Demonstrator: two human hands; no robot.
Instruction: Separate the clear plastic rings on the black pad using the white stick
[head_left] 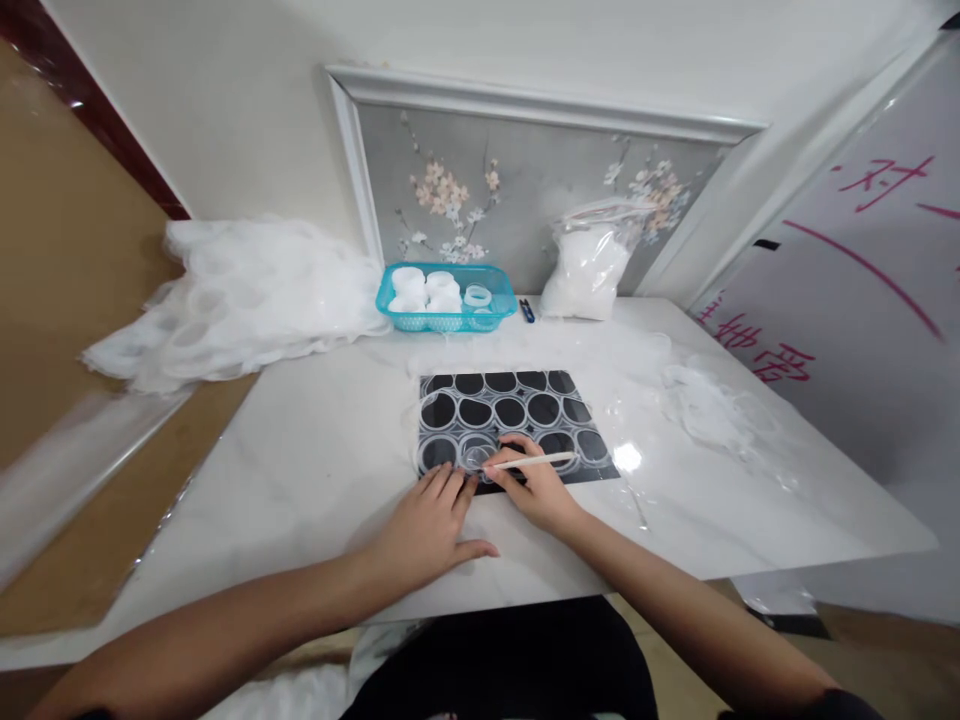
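Note:
On the table, a black sheet (616,474) lies beneath a thin, see-through white layer with rows of rings (510,411). My right hand (541,492) pinches a slim, pale, pen-like stick (551,458), its tip near a ring in the front row. A clear round piece (476,457) shows at that ring; whether it is loose cannot be made out. My left hand (427,522) rests palm down at the sheet's front edge, fingers stretched out and thumb apart. Its fingertips press beside the clear round piece.
Behind the sheet stands a turquoise basket (448,323) with white round pieces and clear rings. Small dark snips (527,311) and a clear bag of white material (589,270) are to its right. White sheer fabric (262,295) is heaped left; crumpled translucent scraps (709,405) lie right.

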